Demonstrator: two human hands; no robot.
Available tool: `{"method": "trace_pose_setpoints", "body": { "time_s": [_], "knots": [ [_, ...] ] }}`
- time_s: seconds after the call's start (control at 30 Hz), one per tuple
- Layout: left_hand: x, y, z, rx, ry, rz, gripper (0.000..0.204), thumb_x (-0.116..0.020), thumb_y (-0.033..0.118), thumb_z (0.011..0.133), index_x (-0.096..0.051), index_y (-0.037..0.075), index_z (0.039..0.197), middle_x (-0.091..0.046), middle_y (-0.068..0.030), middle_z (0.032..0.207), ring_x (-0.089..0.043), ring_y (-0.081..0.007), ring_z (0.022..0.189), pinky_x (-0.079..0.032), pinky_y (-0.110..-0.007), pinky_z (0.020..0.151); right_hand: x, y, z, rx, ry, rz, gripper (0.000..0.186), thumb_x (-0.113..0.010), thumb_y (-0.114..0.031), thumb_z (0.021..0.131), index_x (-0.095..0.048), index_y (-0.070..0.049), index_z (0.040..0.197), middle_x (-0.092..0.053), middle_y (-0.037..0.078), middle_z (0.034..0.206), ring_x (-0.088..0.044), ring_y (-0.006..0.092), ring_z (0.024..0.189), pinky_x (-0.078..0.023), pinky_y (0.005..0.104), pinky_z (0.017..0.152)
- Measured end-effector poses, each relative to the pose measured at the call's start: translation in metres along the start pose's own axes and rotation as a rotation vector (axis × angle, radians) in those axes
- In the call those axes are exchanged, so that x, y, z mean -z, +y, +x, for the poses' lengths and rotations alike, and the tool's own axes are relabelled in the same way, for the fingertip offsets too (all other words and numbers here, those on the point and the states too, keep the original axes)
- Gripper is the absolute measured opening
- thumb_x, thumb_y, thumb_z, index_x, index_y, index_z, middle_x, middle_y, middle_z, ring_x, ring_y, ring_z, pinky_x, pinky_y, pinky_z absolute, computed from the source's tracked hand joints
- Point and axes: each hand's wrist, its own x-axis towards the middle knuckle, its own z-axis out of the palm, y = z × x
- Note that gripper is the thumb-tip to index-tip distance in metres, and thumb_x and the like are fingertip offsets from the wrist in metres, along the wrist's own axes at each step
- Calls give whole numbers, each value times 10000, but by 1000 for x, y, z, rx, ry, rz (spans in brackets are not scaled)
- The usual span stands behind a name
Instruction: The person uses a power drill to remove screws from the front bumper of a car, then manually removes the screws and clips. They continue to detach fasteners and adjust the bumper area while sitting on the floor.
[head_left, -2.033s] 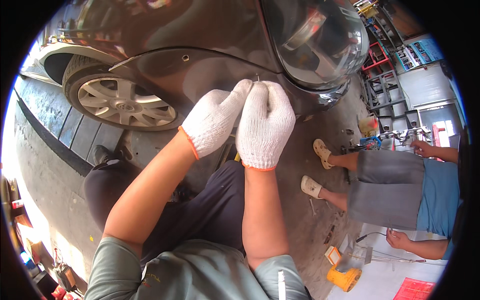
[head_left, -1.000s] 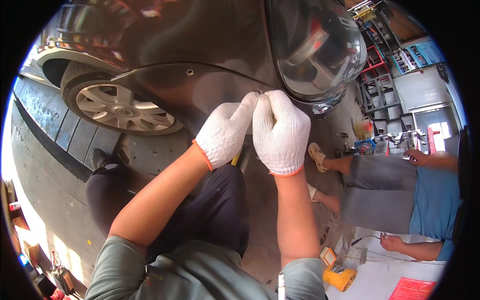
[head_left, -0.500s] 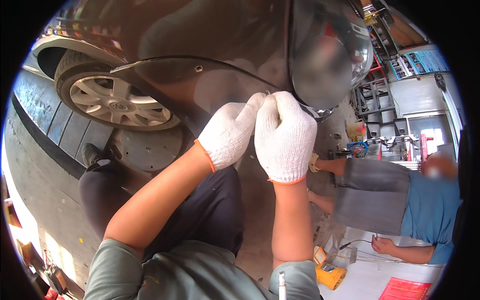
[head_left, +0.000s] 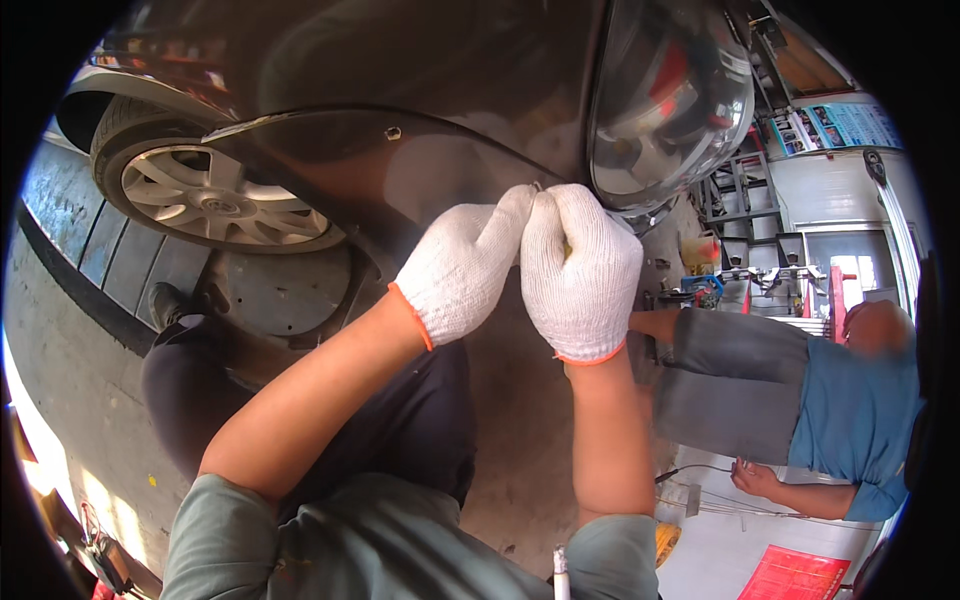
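Thin piece (head_left: 537, 186) in knit-gloved hands (head_left: 583, 272); glossy, curved car panel (head_left: 440, 172) beyond.

Strong daylight from the left burns a strip of floor (head_left: 40, 425) to white, while the ground right of my knees lies in soft shade. Hazy reflections smear the dark car panel (head_left: 430, 60); glare streaks the headlight (head_left: 665, 110). My white gloves (head_left: 455, 270) show crisply, the co-worker's head (head_left: 880, 328) blurs, and straight edges bow toward the black fisheye rim.
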Motion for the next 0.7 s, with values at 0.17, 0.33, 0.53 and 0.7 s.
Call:
{"method": "trace_pose_setpoints", "body": {
  "time_s": [0.17,0.33,0.53,0.7],
  "knots": [
    [2,4,-2,94,-12,29,653,-436,459,1205,-743,-89,1026,-730,-205,824,-657,-225,813,-537,-400,826,-2,-4,-3,-56,27,-26,112,-683,-60,1033,-710,10,949,-690,235,775,-722,444,735,-552,449,665],
    [1,3,0,53,2,44,658,-422,464,1204,-743,-88,1046,-740,-223,844,-675,-284,819,-535,-418,831,-1,-12,-2,-105,-3,-59,104,-683,-55,1021,-708,9,944,-685,244,769,-715,467,748,-547,466,663],
    [1,-7,-2,-24,1,22,629,-405,450,1205,-749,-70,1126,-781,-282,997,-724,-430,977,-537,-451,928,18,-25,17,-52,-209,-223,134,-676,-87,1016,-671,-23,898,-663,249,741,-689,490,730,-521,520,634],
    [4,0,-2,2,-51,88,604,-416,428,1211,-748,-72,1142,-779,-229,1011,-716,-331,998,-544,-400,921,34,-23,31,57,-421,-444,188,-681,-187,1026,-644,-57,894,-673,239,749,-706,474,761,-528,570,664]
  ]
}}
